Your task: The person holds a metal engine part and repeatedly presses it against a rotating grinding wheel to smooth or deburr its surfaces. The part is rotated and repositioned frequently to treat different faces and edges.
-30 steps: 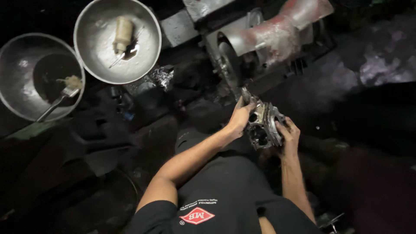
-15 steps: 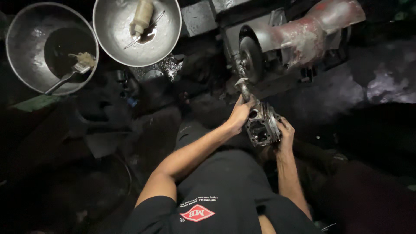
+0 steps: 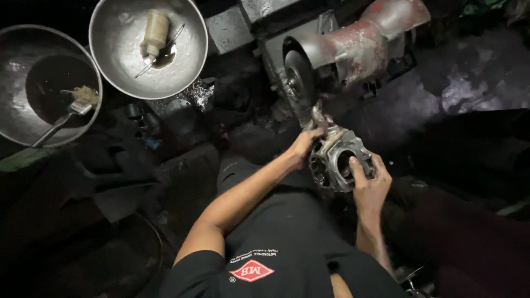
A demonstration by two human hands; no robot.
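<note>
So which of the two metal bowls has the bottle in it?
The right bowl, nearer the grinder: a pale bottle lies in it. The left bowl holds a brush.

Upper left: two silvery grey round metal bowls (image 3: 113, 60), one holding a cream plastic bottle (image 3: 155, 32). Centre: dull grey metal engine cylinder (image 3: 339, 160); above it, a worn red grinder housing (image 3: 361, 47).

The left basin (image 3: 33, 83) is cut off by the picture's edge.

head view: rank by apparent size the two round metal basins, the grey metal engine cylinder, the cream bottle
1-2. Two round metal basins, left cropped and right: alike, unranked.
3. Grey metal engine cylinder, nearer the camera.
4. Cream bottle.
</note>
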